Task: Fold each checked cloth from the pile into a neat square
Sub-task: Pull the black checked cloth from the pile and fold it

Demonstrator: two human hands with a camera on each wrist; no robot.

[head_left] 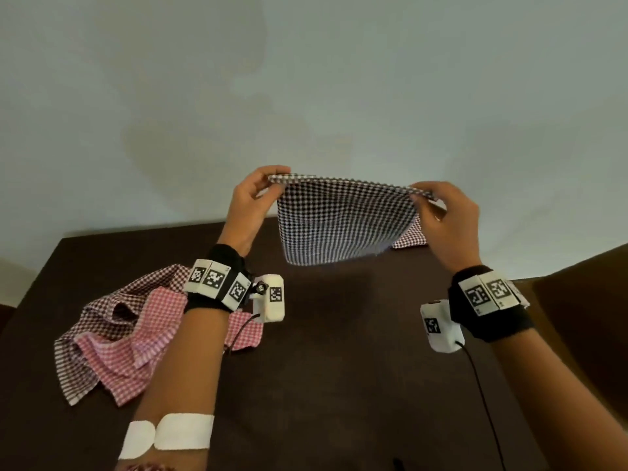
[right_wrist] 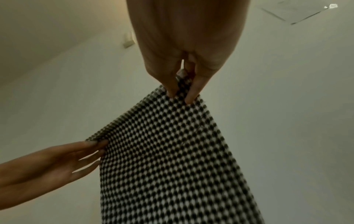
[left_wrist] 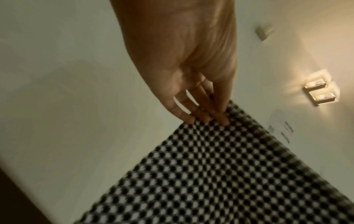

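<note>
A pale wall (head_left: pixel 339 79) fills the upper part of the head view, and below it stands a dark brown table (head_left: pixel 339 368). On the left side of the table lies the pile (head_left: pixel 112 338) of checked cloths, crumpled, with a pink one on top of a dark red one, and the left forearm crosses over its right edge. The black cloth (head_left: pixel 339 222) hangs in the air above the far part of the table, stretched flat between the two hands, and its lower edge is close to the table top. The left hand (head_left: pixel 253 195) pinches the upper left corner between thumb and fingers (left_wrist: pixel 206 118). The right hand (head_left: pixel 445 215) pinches the upper right corner in the same way, with the corner held between its fingers (right_wrist: pixel 191 97). Behind the black cloth, under the right hand, a red cloth (head_left: pixel 409 237) lies on the table, mostly hidden. On each wrist sits a black band with white marker blocks.
</note>
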